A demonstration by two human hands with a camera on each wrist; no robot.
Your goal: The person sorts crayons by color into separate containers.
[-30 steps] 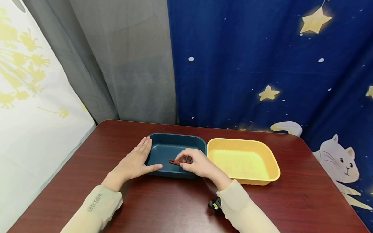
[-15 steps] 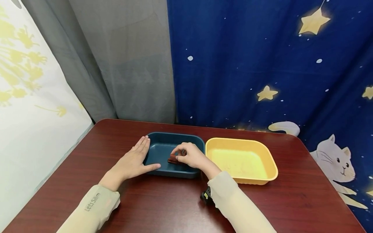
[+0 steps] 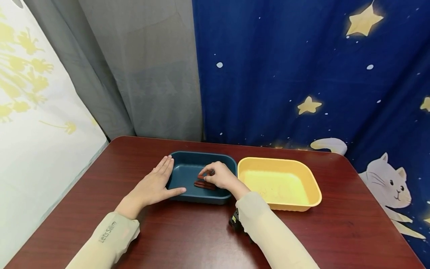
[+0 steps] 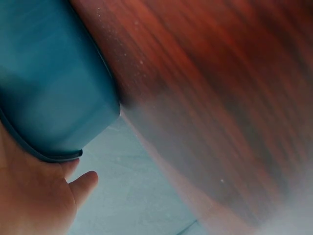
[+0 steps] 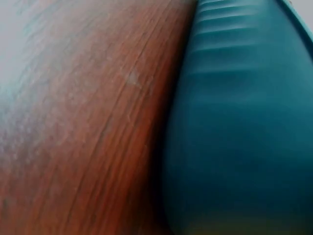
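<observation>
In the head view, a dark blue tub [image 3: 188,197] stands on the table. My left hand [image 3: 151,190] lies along its left end, fingers straight against the rim and thumb stretched over the front edge. The left wrist view has part of that hand [image 4: 36,193] against the tub's rim. Over the tub's floor, my right hand [image 3: 220,176] pinches a small reddish-brown stick [image 3: 201,176], mostly hidden by its fingers. Below it, similar reddish-brown sticks [image 3: 204,185] lie side by side in the tub. The right wrist view has only the tub's outer wall [image 5: 239,137] and table.
A yellow tub [image 3: 275,183] stands directly right of the blue one. Both rest on a dark red wood-grain table [image 3: 188,239]. A black wrist device [image 3: 236,221] hangs under my right sleeve. Grey and blue curtains [image 3: 255,74] rise behind the table's far edge.
My right hand has moved slightly away toward the tub's far side, with a stick now apart from those lying below. The left hand stays at the rim.
</observation>
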